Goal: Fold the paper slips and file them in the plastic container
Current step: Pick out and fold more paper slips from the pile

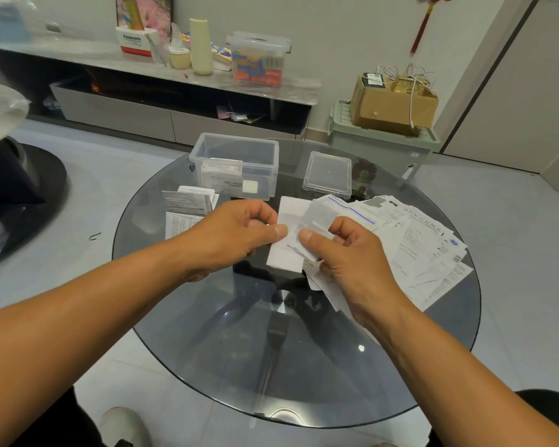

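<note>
Over the middle of the round glass table (207,333), both hands hold a white paper slip (288,217). My left hand (236,232) pinches its left edge with thumb and fingers. My right hand (349,253) pinches its right side and also holds more slips underneath. A clear plastic container (236,146) stands open at the table's far side with a few folded slips inside. A loose pile of unfolded slips (426,250) lies on the right. A small stack of folded papers (188,208) lies to the left.
The container's clear lid (328,174) lies to its right. Behind the table runs a low cabinet (175,117) with a lidded box, a bottle and other items. A green bin (381,146) carrying a cardboard box stands by the wall. My shoe (123,424) shows below.
</note>
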Demonstrator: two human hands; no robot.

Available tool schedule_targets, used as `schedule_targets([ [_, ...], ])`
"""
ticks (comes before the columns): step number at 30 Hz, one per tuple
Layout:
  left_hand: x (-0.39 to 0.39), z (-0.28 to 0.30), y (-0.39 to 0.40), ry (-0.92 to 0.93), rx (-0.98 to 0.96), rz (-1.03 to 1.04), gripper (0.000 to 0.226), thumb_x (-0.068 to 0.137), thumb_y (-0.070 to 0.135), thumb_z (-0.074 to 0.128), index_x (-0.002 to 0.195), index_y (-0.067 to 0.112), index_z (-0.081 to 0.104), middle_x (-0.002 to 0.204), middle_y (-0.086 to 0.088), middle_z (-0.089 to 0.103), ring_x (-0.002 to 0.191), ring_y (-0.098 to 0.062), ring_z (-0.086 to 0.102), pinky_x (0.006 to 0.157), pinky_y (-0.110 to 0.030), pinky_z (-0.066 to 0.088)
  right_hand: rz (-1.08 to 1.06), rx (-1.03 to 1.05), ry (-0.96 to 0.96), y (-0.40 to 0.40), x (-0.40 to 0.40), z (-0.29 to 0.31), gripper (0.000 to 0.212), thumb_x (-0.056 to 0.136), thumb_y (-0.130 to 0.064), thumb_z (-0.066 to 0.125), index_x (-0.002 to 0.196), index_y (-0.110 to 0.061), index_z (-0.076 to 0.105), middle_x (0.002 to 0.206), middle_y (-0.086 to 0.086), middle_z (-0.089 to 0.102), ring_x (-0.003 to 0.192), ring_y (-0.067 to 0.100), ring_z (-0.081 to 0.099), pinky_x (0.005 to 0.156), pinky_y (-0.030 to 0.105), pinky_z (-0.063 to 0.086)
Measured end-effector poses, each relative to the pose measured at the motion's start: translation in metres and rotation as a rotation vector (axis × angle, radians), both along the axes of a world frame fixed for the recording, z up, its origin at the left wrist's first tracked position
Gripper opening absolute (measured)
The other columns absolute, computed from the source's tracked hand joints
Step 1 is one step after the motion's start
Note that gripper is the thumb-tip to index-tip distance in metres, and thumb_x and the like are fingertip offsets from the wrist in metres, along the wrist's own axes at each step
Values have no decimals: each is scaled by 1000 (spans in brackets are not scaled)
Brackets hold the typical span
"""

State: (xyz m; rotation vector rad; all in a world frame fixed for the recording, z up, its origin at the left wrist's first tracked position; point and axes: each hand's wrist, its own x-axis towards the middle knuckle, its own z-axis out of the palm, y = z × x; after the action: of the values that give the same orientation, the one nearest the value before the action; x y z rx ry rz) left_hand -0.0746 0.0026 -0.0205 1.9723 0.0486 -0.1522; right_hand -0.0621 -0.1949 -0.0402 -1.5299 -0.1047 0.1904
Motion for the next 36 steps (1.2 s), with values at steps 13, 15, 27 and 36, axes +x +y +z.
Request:
schedule_targets([
  [13,-7,-2,-1,-176,61,-58,22,95,-2,63,88,15,76,89,-6,76,88,-30,70,77,-34,60,156,-132,38,-9,4,6,16,93,-26,75,95,-10,73,86,14,76,65,25,65,65,44,54],
  [15,-8,-1,-2,-196,92,-30,22,95,-1,64,89,16,75,87,-5,76,85,-25,70,74,-24,59,162,-246,-34,-8,3,2,14,91,-25,78,83,-16,71,77,6,75,65,17,64,67,41,54],
  [27,-20,-5,-27,76,-596,109,29,83,-9,74,107,4,65,88,-11,74,82,-18,74,73,-25,61,-49,-380,-252,11,-8,-8,28,104,-51,45,90,-28,48,80,-12,57,76,12,54,72,36,44],
  [36,-14,0,-14,-52,-99,107,19,85,11,80,98,11,66,81,-5,71,71,-10,68,66,-24,58,-98,-373,-349,11,-1,-6,22,99,-36,64,119,-40,55,97,-7,62,90,15,64,80,41,54],
])
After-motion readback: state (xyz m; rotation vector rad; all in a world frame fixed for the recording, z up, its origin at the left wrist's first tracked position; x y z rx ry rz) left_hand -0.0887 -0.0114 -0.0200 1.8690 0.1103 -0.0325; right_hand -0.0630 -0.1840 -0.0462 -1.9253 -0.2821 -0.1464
